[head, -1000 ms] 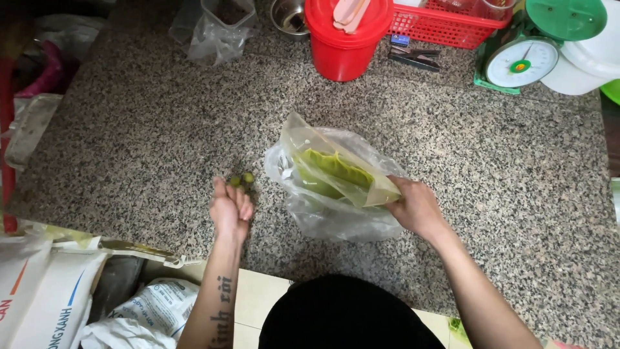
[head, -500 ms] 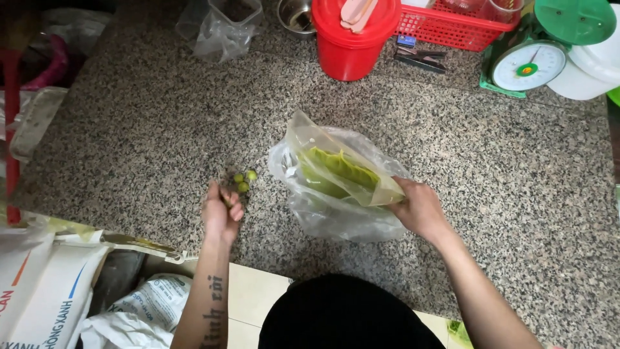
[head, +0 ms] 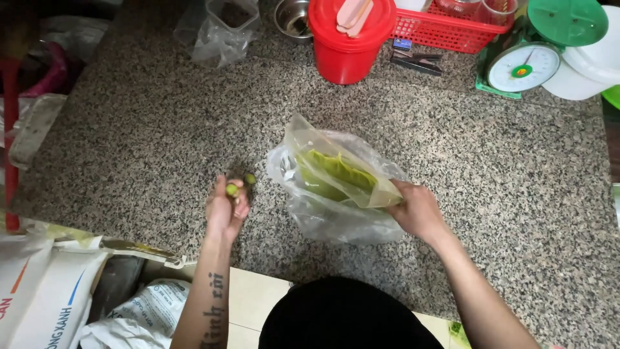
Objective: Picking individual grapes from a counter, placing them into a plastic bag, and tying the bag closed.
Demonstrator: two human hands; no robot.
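Observation:
On a speckled granite counter (head: 148, 148), my left hand (head: 226, 210) is closed around a few small round green fruits (head: 232, 189), with another one (head: 249, 179) just past the fingertips. To the right of it my right hand (head: 418, 210) grips the edge of a clear plastic bag (head: 336, 194) that lies on the counter. Green pieces (head: 332, 171) fill the inside of the bag. The bag's mouth is turned toward my left hand.
Along the counter's far edge stand a red bucket with a lid (head: 351, 39), a red basket (head: 452, 26), a green kitchen scale (head: 523, 61), a white tub (head: 591, 68), a small metal bowl (head: 292, 16) and another clear bag (head: 223, 32). White sacks (head: 51, 291) lie at the lower left.
My left hand with the green fruits has stayed just left of the bag, its fingers shifting slightly. My right hand keeps hold of the bag.

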